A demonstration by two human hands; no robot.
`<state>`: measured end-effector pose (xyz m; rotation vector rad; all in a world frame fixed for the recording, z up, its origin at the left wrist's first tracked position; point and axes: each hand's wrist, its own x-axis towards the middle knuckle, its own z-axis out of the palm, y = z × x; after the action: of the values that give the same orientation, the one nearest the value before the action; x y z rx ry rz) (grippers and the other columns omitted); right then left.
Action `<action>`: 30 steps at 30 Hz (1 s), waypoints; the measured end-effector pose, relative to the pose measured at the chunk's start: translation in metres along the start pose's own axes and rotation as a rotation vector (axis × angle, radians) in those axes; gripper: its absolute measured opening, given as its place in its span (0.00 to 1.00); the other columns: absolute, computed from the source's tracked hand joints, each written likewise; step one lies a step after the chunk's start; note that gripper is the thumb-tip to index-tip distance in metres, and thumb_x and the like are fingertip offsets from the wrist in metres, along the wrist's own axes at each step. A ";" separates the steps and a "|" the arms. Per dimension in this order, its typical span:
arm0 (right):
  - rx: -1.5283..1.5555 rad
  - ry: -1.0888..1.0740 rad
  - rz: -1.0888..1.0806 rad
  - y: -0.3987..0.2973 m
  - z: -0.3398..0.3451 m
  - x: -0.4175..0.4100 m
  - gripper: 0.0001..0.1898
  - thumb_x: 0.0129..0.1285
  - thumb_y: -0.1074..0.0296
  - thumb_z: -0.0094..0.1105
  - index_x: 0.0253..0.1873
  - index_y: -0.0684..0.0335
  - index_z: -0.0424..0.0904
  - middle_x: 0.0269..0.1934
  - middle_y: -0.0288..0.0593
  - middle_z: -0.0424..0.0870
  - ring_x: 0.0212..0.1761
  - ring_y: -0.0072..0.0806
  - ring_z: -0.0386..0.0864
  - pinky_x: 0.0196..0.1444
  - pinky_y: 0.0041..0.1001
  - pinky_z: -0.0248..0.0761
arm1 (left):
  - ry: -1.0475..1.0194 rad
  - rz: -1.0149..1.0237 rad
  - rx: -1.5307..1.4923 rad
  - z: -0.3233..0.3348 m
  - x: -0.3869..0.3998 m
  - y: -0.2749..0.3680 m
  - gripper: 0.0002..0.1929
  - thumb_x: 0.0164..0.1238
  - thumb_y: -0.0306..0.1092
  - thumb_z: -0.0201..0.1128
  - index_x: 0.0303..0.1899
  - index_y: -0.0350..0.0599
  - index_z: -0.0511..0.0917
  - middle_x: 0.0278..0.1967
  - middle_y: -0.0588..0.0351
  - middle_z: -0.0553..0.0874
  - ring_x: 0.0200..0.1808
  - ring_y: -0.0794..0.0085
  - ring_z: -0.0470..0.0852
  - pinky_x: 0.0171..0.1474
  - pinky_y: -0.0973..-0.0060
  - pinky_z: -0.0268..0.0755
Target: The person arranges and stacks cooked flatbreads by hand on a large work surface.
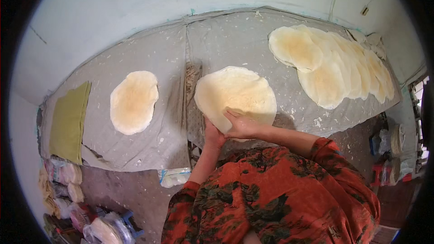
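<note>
In front of my torso, a broad round flatbread (237, 88) is held at its near edge; whether it is one sheet or several cannot be told. My left hand (213, 134) grips the edge from the left, its fingers partly hidden beneath the bread. Close against it, my right hand (240, 124) pinches the same edge, with the thumb side lying over the upper face. To the left, an oblong flatbread (134, 102), pale at the rim and browner in the middle, lies flat on the grey cloth (223, 37) covering the table.
Overlapping flatbreads (325, 64) spread across the table's far right. A folded olive-green cloth (67, 122) lies at the left end. A gap (193, 84) divides the table sections. Plastic-bagged bread (105, 230) sits on the floor at lower left. Bagged stacks (395, 142) stand at right.
</note>
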<state>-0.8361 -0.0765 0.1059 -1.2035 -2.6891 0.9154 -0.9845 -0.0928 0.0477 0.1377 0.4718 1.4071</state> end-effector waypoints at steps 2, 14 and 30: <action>-0.019 0.084 0.003 -0.006 0.006 0.004 0.37 0.56 0.52 0.56 0.66 0.67 0.55 0.65 0.59 0.59 0.65 0.50 0.61 0.66 0.38 0.55 | 0.038 0.000 0.052 0.005 -0.006 0.001 0.28 0.72 0.56 0.36 0.62 0.47 0.62 0.58 0.54 0.72 0.58 0.61 0.71 0.59 0.62 0.66; 0.380 0.199 0.219 -0.003 0.009 0.011 0.24 0.62 0.61 0.49 0.60 0.68 0.65 0.49 0.54 0.78 0.49 0.44 0.77 0.53 0.32 0.68 | -0.169 0.017 0.126 0.013 -0.008 0.018 0.31 0.71 0.59 0.36 0.63 0.45 0.60 0.59 0.51 0.71 0.60 0.58 0.69 0.60 0.61 0.63; 0.424 0.321 0.209 -0.014 0.014 0.031 0.39 0.56 0.39 0.55 0.58 0.73 0.65 0.59 0.62 0.66 0.59 0.50 0.68 0.62 0.36 0.60 | 0.167 -0.211 0.428 0.002 0.037 0.060 0.28 0.71 0.55 0.41 0.62 0.45 0.62 0.58 0.51 0.72 0.58 0.59 0.72 0.60 0.59 0.64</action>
<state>-0.8710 -0.0687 0.0964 -1.3999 -2.0213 1.1304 -1.0357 -0.0466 0.0631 0.3090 0.8984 1.1002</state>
